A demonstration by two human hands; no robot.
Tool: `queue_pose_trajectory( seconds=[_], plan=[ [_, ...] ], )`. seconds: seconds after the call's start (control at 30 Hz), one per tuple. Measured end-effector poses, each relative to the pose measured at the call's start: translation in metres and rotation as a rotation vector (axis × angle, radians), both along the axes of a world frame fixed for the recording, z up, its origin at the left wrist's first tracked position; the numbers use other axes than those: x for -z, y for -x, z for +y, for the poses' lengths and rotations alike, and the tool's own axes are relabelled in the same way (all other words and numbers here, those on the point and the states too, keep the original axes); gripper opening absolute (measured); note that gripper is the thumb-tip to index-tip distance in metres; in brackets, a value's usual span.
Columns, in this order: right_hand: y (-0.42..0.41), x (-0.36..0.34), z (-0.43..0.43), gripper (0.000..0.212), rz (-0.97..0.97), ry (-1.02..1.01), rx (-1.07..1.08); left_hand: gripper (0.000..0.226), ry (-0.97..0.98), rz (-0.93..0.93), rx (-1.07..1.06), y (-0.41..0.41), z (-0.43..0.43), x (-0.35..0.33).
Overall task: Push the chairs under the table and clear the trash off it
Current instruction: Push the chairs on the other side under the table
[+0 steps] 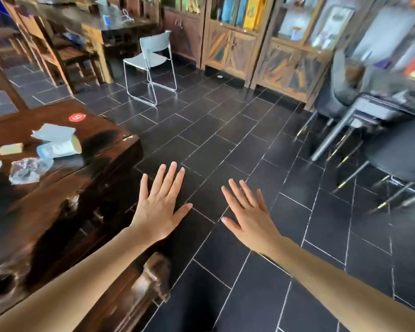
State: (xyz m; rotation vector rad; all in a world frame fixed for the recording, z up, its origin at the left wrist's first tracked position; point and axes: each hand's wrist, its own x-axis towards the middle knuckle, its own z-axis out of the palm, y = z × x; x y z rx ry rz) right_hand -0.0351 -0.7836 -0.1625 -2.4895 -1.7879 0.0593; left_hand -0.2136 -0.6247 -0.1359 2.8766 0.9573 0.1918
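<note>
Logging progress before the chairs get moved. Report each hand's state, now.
Left hand: open, fingers spread, holding nothing, held out past the edge of the dark glossy wooden table.
Right hand: open, fingers spread, holding nothing, over the black tiled floor.

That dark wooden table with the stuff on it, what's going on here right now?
A person stands beside the dark wooden table, both hands spread open over the floor: left hand, right hand. Neither holds anything. Trash remains on the table: a crumpled plastic bottle, a carton and some paper. A white chair stands out on the tiles, and dark chairs sit at the right, blurred.
</note>
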Motion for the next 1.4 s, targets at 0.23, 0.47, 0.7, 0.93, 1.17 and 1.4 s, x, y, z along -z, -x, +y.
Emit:
queue_pose_trajectory(
  seconds=[0.23,0.47,0.7,0.93,1.17,1.4],
  plan=[
    [-0.108,-0.017,-0.027,0.071,0.04,-0.058,0.114,0.082,-0.087,0.019,0.156,-0.126,-0.005,-0.02],
    [-0.199,-0.022,0.017,0.069,0.036,-0.096,0.11,0.084,-0.127,0.026,0.195,-0.238,0.03,-0.031],
    [-0.319,-0.025,0.062,0.071,0.038,-0.031,0.119,0.085,-0.028,0.006,0.226,-0.379,0.078,-0.006],
    [-0.413,-0.023,0.133,0.071,0.069,-0.088,0.105,0.081,-0.029,-0.016,0.195,-0.444,0.127,-0.007],
    [-0.458,0.004,0.267,0.075,0.159,-0.031,-0.122,0.084,0.02,0.012,-0.121,-0.443,0.244,0.007],
    [-0.526,-0.009,0.457,0.075,0.101,-0.042,-0.383,0.084,-0.026,-0.034,-0.389,-0.48,0.369,-0.008]
  ],
)
